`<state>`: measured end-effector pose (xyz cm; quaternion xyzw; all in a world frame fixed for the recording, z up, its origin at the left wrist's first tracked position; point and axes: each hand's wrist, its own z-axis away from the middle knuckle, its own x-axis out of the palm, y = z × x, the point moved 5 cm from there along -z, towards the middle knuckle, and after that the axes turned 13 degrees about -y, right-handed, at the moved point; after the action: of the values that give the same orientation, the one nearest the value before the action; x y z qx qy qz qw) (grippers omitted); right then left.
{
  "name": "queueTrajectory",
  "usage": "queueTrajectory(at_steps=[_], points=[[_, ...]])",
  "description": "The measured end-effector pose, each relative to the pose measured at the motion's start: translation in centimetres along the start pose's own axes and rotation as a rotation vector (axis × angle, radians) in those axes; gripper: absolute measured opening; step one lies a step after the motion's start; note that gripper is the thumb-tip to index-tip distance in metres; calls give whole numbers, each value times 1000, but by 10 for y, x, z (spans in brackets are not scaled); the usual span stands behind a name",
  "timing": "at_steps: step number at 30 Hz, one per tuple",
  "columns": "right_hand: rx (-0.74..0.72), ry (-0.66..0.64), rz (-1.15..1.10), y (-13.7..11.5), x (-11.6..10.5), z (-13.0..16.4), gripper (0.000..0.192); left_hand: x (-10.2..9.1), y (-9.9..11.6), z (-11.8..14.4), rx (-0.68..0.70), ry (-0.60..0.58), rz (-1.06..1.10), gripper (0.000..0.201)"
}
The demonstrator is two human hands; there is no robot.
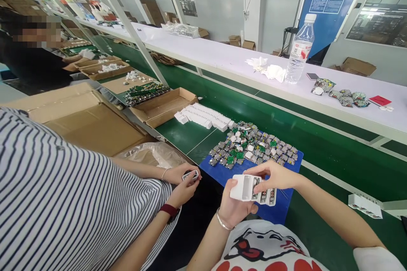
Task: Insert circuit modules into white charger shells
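Observation:
My left hand (233,209) is wrapped round a row of white plastic casings (241,187) and holds them with their open ends facing up toward me. The leftmost casing looks hollow. Circuit boards with coppery parts show inside the ones on the right. Over the second casing, the fingers of my right hand (275,175) close on a circuit board (255,183) at its opening; my fingers partly cover it. Just beyond my hands, a pile of small circuit boards (254,146), grey and green with some white pieces, lies on a blue mat (291,173).
White casings (205,116) stand in rows beside an open cardboard tray (168,106). More casings (365,206) lie at right. A co-worker in a striped shirt (95,190) sits close on my left. A water bottle (300,51) stands on the raised white shelf (222,51).

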<state>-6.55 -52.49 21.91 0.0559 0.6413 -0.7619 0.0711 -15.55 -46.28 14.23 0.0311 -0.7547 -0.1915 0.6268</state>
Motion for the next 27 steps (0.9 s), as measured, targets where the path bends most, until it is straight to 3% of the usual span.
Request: queueTrajectory(at_steps=[2,4,6,9,12,16,22,24,27], points=[[103,106,-29,39,-12,-11,50,-13,1,15,31,43,9,45],[299,363,29,88,-30,-22,47,-28,4,34,88,115,53,42],[468,528,119,134,-38,-36,48,-41,7,55,148,194,108,35],[618,573,230,186,-28,-67,64,-54,10,83,228,271,172,29],[742,600,337,213,-13,-89,73,-59,13,101,313,298,197,27],[781,623,428,223,-4,-97,51,-56,15,111,402,287,186,31],[702,666,385,227,-16,-66,30,-50,20,104,390,293,274,35],[666,667,375,214,-24,-53,32,-50,23,96,388,296,265,40],[486,702,264,165,-28,-36,43,-50,28,76,330,272,233,49]])
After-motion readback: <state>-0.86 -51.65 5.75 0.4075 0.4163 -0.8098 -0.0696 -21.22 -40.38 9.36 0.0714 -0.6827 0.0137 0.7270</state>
